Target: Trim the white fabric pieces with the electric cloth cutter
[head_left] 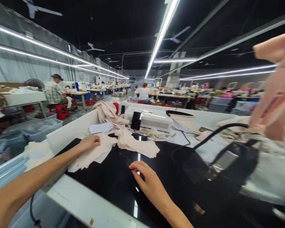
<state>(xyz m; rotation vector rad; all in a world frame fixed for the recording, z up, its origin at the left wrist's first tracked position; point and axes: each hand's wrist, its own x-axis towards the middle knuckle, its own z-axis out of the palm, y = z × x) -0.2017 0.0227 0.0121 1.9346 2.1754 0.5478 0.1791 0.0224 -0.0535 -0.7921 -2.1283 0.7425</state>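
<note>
My left hand [91, 143] is on the left pile of pale cream-pink cut fabric pieces [85, 159], its fingers curled closed at the cloth and the fingertips partly hidden. Beside it, another stack of pale cut fabric pieces [139, 146] lies on the glossy black work surface [109, 180]. Over that surface, nearer to me, hovers my right hand [148, 179], with thumb and forefinger apart and nothing between them. A crumpled heap of pinkish cloth [109, 114] lies behind the left pile.
A phone [136, 121] leans against a white box-shaped machine [154, 118]. At right are a blurred black device with a thick cable [218, 129] and hanging pink fabric [273, 95]. Clear plastic bins [41, 126] stand at left. Two people [54, 90] sit at tables beyond.
</note>
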